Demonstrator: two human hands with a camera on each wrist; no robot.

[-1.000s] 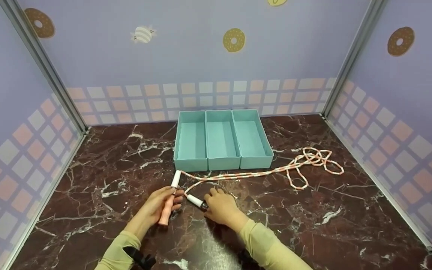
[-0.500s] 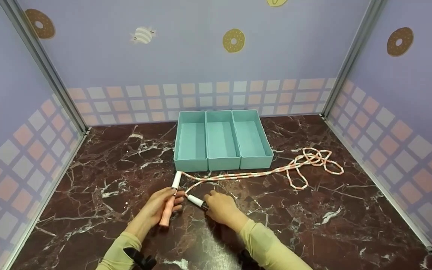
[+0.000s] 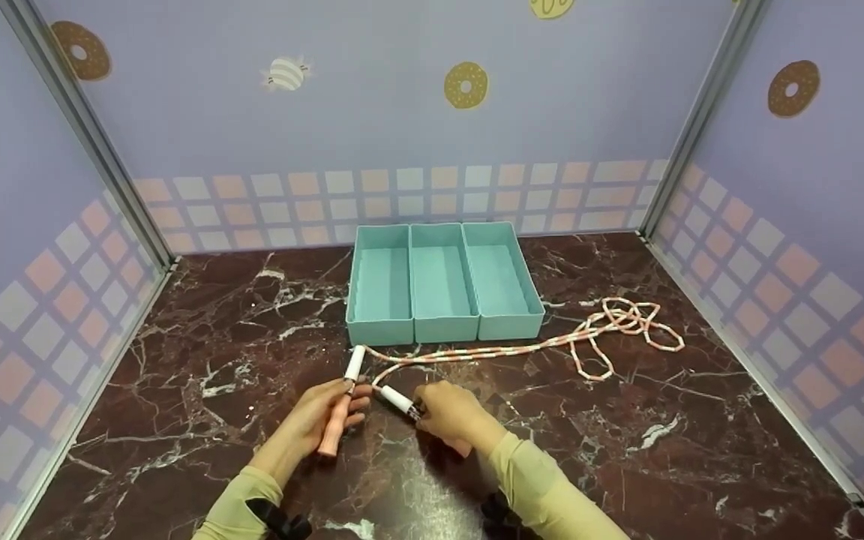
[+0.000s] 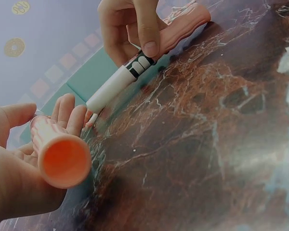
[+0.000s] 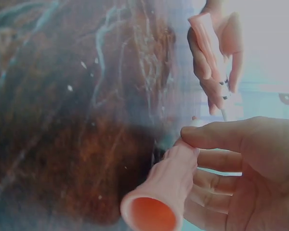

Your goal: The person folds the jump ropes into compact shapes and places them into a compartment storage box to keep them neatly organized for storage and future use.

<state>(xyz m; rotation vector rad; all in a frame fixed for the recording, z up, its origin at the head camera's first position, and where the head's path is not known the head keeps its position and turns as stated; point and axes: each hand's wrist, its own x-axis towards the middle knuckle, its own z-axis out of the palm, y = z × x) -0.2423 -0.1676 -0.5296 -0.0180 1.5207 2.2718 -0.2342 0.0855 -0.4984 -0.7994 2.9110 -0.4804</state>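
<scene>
A jump rope with a pink-and-white beaded cord [image 3: 477, 354] lies on the table. My left hand [image 3: 304, 421] holds one handle [image 3: 334, 429] between thumb and fingers, its white end pointing away from me. In the left wrist view that handle's hollow pink end [image 4: 65, 161] faces the camera. My right hand [image 3: 456, 411] pinches the other handle [image 3: 397, 400] near its dark band, thumb on one side and fingers on the other. This handle slants, white end toward the left hand; its fluted pink grip [image 5: 171, 168] shows in the right wrist view.
A teal tray with three compartments [image 3: 447, 328] stands just beyond the hands, near the back wall. The cord runs along its front edge to a loose tangle of loops [image 3: 623, 319] on the right. Patterned panels enclose the marble-look table [image 3: 199, 442] at the back and sides.
My right hand has turned and shifted slightly right with its handle, and the pink end now shows below it. The left hand stays nearly still. The head view has tilted slightly.
</scene>
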